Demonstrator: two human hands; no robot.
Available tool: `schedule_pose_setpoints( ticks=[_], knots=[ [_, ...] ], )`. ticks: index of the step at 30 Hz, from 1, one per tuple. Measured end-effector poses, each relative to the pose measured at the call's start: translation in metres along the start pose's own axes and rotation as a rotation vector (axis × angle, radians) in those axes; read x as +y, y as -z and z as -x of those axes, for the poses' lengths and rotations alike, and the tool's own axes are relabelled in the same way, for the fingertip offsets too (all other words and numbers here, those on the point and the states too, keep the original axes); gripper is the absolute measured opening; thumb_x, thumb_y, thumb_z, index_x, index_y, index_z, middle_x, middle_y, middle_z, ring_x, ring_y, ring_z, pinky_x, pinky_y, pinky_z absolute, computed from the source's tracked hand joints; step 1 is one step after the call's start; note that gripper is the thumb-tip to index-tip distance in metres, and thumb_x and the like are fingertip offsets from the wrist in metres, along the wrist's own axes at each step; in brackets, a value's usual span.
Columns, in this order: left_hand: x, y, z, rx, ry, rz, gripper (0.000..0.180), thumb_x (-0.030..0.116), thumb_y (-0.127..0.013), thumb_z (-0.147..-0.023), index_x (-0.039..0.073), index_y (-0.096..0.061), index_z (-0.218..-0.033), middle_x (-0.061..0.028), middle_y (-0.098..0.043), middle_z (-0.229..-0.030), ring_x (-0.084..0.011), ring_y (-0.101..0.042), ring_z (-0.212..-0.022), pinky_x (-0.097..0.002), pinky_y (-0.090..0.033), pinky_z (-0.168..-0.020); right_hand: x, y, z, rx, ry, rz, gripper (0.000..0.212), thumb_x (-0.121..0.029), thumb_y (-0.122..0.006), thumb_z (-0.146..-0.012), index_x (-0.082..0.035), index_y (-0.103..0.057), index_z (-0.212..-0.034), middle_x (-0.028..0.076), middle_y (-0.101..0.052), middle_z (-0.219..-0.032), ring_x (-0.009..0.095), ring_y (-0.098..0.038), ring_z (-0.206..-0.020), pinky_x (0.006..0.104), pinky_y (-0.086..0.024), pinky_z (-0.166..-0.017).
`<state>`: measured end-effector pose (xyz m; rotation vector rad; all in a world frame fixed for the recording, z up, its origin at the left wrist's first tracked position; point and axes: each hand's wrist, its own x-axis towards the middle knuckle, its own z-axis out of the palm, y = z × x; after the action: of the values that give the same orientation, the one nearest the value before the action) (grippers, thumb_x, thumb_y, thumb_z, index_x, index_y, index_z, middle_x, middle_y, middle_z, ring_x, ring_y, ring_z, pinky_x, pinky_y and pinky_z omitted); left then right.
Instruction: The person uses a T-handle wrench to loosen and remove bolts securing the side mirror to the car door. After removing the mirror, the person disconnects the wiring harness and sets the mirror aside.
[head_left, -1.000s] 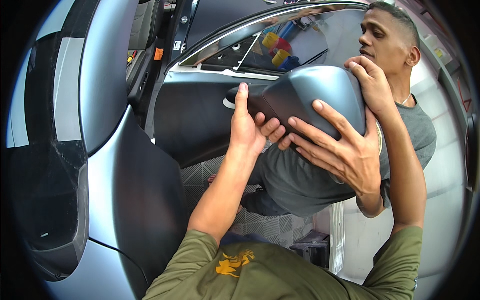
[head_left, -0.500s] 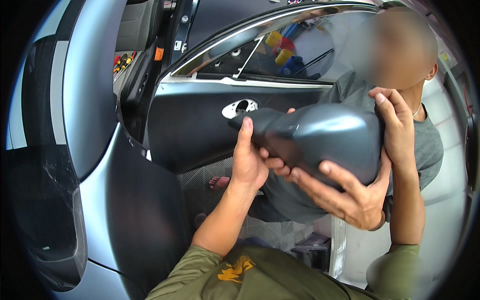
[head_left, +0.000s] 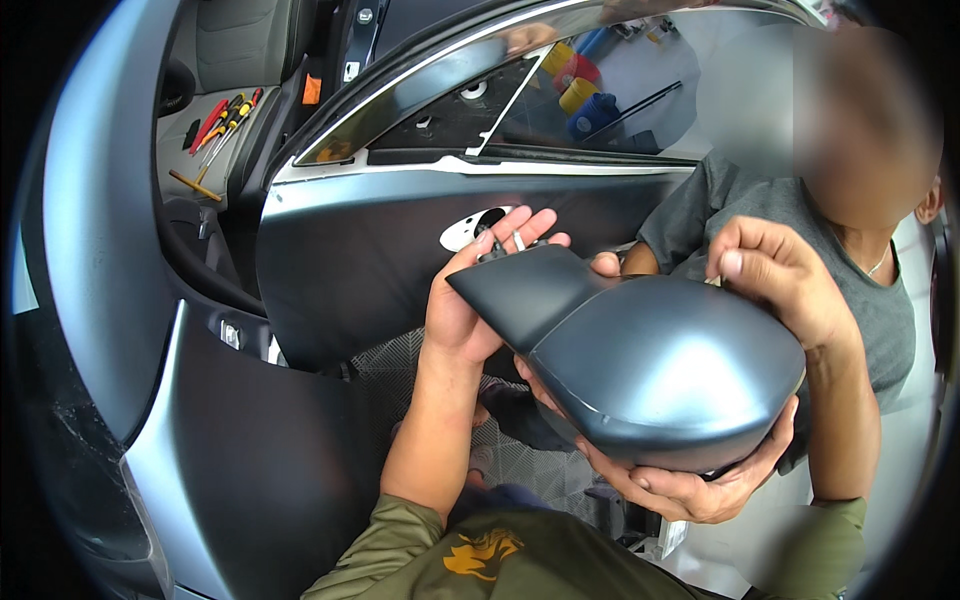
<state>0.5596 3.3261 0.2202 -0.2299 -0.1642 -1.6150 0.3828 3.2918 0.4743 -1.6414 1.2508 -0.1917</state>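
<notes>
A matte grey car side mirror (head_left: 650, 370) is held in front of an open car door (head_left: 370, 270). My left hand (head_left: 470, 300) grips the mirror's pointed mounting arm, just below a white mounting hole (head_left: 472, 228) in the door. My right hand (head_left: 775, 275) rests on top of the housing at its far edge, fingers curled over it. A co-worker in a grey shirt (head_left: 760, 210) stands behind the mirror, and that person's hand (head_left: 690, 490) supports the housing from underneath.
The car's grey front wing (head_left: 130, 300) fills the left. Several screwdrivers (head_left: 222, 120) lie inside the cabin. Coloured tape rolls (head_left: 580, 90) show through the door window. Grey patterned floor tiles (head_left: 400, 370) lie below the door.
The mirror has come down and toward me, away from the door's upper corner. Both my hands and the co-worker's hand moved with it and stayed on it.
</notes>
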Motion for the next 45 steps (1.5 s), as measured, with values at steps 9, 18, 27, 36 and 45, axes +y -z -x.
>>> schedule_pose_setpoints(
  ticks=[9, 18, 27, 36, 45],
  knots=[
    [0.006, 0.015, -0.005, -0.151, -0.005, -0.266, 0.047, 0.022, -0.044, -0.093, -0.006, -0.043, -0.131, -0.0267, -0.050, -0.130, -0.0425, -0.048, -0.121, -0.0498, -0.041, -0.101, 0.021, -0.013, 0.014, 0.056, -0.009, -0.015, 0.014, -0.011, -0.065, -0.086, 0.000, -0.058, -0.084, 0.002, -0.059, -0.077, 0.006, -0.053, -0.068, 0.0197, -0.043, -0.060],
    [-0.003, 0.020, 0.006, -0.236, 0.095, -0.370, 0.048, 0.020, -0.045, -0.092, -0.008, -0.042, -0.131, -0.0283, -0.051, -0.128, -0.0318, -0.054, -0.117, -0.0408, -0.044, -0.099, 0.037, -0.019, 0.035, -0.047, 0.017, 0.208, 0.013, -0.012, -0.064, -0.087, -0.001, -0.059, -0.083, -0.001, -0.056, -0.075, 0.005, -0.049, -0.068, 0.0209, -0.040, -0.061],
    [-0.016, -0.022, 0.012, 0.339, 0.037, -0.296, 0.038, 0.031, -0.049, -0.095, -0.004, -0.056, -0.109, -0.0209, -0.065, -0.096, -0.0354, -0.063, -0.100, -0.0451, -0.053, -0.085, 0.042, -0.016, 0.053, 0.028, 0.083, 0.308, 0.011, -0.012, -0.064, -0.085, -0.002, -0.059, -0.083, -0.003, -0.055, -0.071, 0.005, -0.047, -0.065, 0.0208, -0.039, -0.059],
    [-0.022, 0.004, 0.037, 0.296, 0.046, -0.196, 0.040, 0.031, -0.046, -0.097, -0.004, -0.054, -0.116, -0.0195, -0.062, -0.107, -0.0316, -0.061, -0.103, -0.0437, -0.053, -0.087, 0.056, -0.039, 0.058, 0.009, 0.131, 0.399, 0.009, -0.010, -0.066, -0.083, -0.002, -0.061, -0.083, -0.002, -0.055, -0.064, 0.006, -0.049, -0.060, 0.0225, -0.039, -0.054],
    [-0.016, -0.012, 0.039, 0.355, -0.156, -0.416, 0.039, 0.023, -0.049, -0.096, -0.005, -0.049, -0.122, -0.0219, -0.055, -0.123, -0.0312, -0.058, -0.108, -0.0437, -0.052, -0.087, 0.057, -0.043, 0.064, -0.035, 0.112, 0.393, 0.010, -0.010, -0.067, -0.083, -0.003, -0.060, -0.082, -0.002, -0.056, -0.064, 0.006, -0.050, -0.059, 0.0232, -0.040, -0.054]
  ],
)
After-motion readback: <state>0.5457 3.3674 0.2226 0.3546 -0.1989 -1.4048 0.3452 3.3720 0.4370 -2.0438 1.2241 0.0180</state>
